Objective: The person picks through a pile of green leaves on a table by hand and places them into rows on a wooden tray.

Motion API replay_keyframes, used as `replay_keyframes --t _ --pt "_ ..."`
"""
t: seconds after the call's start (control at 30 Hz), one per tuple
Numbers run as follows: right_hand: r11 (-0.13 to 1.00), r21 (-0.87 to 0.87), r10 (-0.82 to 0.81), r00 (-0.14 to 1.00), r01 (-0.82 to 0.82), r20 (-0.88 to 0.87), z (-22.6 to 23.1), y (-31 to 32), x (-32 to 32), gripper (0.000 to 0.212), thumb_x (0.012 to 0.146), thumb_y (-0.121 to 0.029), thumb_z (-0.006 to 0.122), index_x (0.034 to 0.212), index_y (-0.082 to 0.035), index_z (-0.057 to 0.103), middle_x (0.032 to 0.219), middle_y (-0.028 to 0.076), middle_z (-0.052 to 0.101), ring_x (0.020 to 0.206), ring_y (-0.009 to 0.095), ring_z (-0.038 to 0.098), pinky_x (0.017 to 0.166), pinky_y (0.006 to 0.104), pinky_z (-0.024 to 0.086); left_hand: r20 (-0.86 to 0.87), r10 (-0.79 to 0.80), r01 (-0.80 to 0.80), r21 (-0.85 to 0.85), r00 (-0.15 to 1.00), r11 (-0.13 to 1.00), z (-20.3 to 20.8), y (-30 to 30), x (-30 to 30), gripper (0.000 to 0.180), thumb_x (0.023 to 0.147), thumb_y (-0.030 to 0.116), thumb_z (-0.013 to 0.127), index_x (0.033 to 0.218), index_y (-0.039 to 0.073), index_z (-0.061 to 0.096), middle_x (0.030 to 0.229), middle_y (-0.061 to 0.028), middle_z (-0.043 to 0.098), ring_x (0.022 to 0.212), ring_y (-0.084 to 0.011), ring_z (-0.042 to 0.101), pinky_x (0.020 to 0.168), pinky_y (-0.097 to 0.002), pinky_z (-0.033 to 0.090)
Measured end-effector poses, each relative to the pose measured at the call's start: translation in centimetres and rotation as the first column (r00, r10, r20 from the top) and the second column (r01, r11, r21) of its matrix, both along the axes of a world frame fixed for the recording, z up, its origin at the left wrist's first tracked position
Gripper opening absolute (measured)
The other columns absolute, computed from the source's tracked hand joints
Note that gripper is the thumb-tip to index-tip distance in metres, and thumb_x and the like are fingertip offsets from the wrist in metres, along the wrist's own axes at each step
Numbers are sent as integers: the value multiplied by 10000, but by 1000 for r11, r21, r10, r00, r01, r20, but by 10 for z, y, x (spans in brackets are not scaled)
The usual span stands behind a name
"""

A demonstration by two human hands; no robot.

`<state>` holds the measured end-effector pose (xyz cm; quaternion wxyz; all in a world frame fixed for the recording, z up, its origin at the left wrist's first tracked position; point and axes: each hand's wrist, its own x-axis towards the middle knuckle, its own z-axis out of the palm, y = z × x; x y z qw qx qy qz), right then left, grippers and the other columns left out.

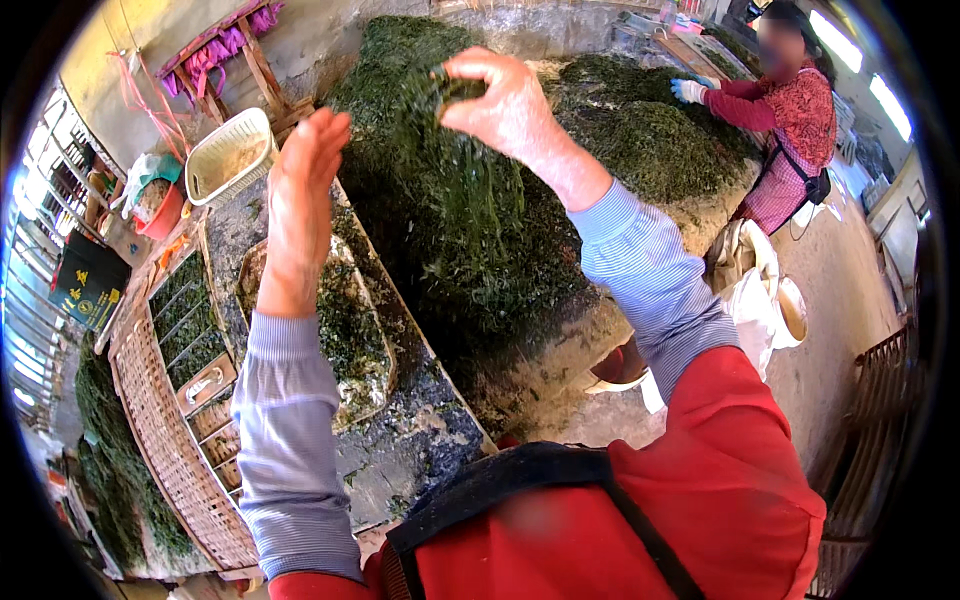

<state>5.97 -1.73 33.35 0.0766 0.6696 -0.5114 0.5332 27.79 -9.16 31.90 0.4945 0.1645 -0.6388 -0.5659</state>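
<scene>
My right hand [505, 105] is raised over a dark green heap, its fingers and thumb curled round a clump of wet, stringy seaweed [465, 200]. Strands hang and fall from it onto the heap below. To the left, my left hand [303, 185] is held up with its fingers stretched out, and nothing shows in it. Beneath my left forearm lies a shallow tray [385, 385] with bits of the same seaweed in it. The large pile of seaweed [395, 50] runs back toward the wall.
A co-worker [785, 120] in red, wearing blue gloves, bends over more seaweed at the far right. A cream plastic basket [232, 160] and a red bucket [160, 213] stand at the left, near a woven rack [165, 430]. White sacks [745, 290] stand on the right.
</scene>
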Motion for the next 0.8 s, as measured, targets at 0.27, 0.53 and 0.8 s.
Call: replay_keyframes --t 0.27,0.53,0.8 --pt "980 -149 180 911 -133 372 53 -24 -3 585 651 -129 770 1147 97 556 876 155 665 772 164 638 659 287 532 -292 -359 460 459 886 760 -2 -10 -94 858 823 741 308 1378 87 336 1305 -194 452 1166 -358 470 978 -529 354" --pt "851 403 -24 742 -336 669 -87 -53 -43 730 657 -245 750 1243 88 471 1171 248 554 1029 268 576 848 344 490 -205 -544 524 666 813 531 -100 22 -54 358 948 274 487 1180 2 473 871 -98 597 584 -135 492 557 -303 438" --pt "563 773 -256 951 294 -176 -307 11 -3 636 685 -343 731 1259 -159 529 1321 218 397 1200 502 363 929 540 411 44 -461 252 790 886 559 -97 -3 -47 60 925 104 475 898 55 454 732 -27 494 488 -45 331 421 -210 278"
